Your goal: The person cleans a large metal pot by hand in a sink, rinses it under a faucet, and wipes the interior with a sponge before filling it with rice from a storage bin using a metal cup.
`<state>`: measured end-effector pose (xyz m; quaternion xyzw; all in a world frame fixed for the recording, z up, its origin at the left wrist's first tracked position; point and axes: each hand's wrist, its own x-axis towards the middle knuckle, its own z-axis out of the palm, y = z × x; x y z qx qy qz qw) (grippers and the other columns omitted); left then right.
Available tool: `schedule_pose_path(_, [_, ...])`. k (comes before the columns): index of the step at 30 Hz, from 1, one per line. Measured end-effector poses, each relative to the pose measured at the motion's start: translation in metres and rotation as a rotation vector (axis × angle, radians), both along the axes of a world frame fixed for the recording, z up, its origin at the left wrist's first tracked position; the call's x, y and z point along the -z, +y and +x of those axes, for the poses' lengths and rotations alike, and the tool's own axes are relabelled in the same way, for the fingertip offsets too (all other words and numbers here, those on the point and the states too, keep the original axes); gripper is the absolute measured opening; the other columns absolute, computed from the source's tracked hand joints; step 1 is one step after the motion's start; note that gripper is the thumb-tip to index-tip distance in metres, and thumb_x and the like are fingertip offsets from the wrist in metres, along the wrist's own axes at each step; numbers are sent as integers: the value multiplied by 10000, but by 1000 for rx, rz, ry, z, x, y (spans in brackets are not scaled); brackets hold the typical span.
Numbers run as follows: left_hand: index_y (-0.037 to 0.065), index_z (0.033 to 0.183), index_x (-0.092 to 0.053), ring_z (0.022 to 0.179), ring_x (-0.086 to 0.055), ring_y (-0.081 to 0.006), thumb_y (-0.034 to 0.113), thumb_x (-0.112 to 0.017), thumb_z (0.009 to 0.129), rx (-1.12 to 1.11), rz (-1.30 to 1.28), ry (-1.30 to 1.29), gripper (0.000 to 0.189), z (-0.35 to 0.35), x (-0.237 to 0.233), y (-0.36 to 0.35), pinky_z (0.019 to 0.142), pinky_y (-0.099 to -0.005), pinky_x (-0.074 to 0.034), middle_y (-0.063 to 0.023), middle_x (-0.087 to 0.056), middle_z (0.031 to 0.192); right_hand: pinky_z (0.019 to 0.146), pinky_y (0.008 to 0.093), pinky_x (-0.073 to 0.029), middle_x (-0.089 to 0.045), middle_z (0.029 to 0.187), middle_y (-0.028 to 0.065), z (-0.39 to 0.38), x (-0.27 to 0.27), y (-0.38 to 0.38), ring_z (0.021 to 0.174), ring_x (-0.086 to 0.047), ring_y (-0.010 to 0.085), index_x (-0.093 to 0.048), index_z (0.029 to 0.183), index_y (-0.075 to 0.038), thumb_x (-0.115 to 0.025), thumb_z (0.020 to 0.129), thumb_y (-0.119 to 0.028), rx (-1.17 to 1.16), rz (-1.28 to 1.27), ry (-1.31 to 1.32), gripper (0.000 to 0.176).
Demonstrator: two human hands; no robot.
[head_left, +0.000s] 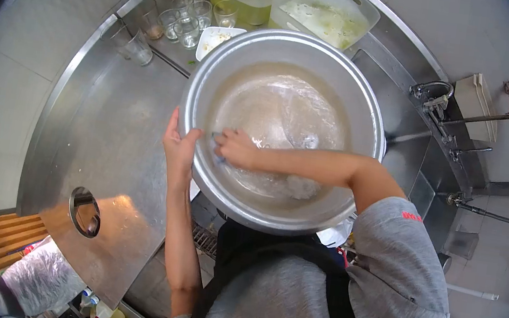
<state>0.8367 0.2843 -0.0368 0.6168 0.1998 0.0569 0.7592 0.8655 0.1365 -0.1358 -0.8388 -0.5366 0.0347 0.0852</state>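
A large round aluminium pot [372, 120] is tilted toward me, with shallow cloudy water [261, 105] inside. My left hand [180, 144] grips its left rim, the thumb on top and the fingers along the outside. Inside the pot, my right hand [238, 149] is closed and pressed low against the left part of the inner wall. A bit of something bluish-grey shows at its fingertips, too small and blurred to name. Ripples and a patch of suds surround that hand and forearm.
Behind the pot stand a tub of yellowish liquid [239, 4], a foamy tub [324, 19], a small white dish [210, 42] and several glasses [188, 29]. A metal lid [103, 235] lies left. Taps [435, 102] are at right.
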Motion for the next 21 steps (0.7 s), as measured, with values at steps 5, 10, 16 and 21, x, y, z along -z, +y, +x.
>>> schedule_pose_path(5, [-55,1266,-310,924,-535,-167,-77,-490,666,18,5,-51,627,0,6,5,769,-257,-432,-142,-522,1088,714,383,-385,-508,961,30,-59,4,-43,916,-457,209,-631,759,-132,-547,672,-139,-88,111,-60,121])
schedule_pose_path(10, [-40,1274,-297,932,-534,-169,-77,-488,661,5,4,-62,642,0,8,-5,778,-260,-431,-140,-520,1094,741,419,-380,-533,941,71,1,-1,1,930,-468,221,-627,796,-110,-547,666,-139,69,-61,-180,155])
schedule_pose_path(16, [-58,1277,-273,875,-548,-162,-83,-490,655,60,-66,-24,660,-6,0,-4,757,-260,-441,-136,-529,1064,744,463,-392,-557,1012,75,144,13,-35,999,-484,263,-638,868,-110,-540,724,-153,396,-233,-266,180])
schedule_pose_path(21, [-67,1246,-329,893,-546,-165,-85,-499,647,-22,-66,-72,623,-7,8,-1,774,-259,-433,-127,-537,1061,680,421,-463,-610,914,70,150,25,-175,913,-567,262,-628,919,-185,-582,719,-190,444,-644,-65,205])
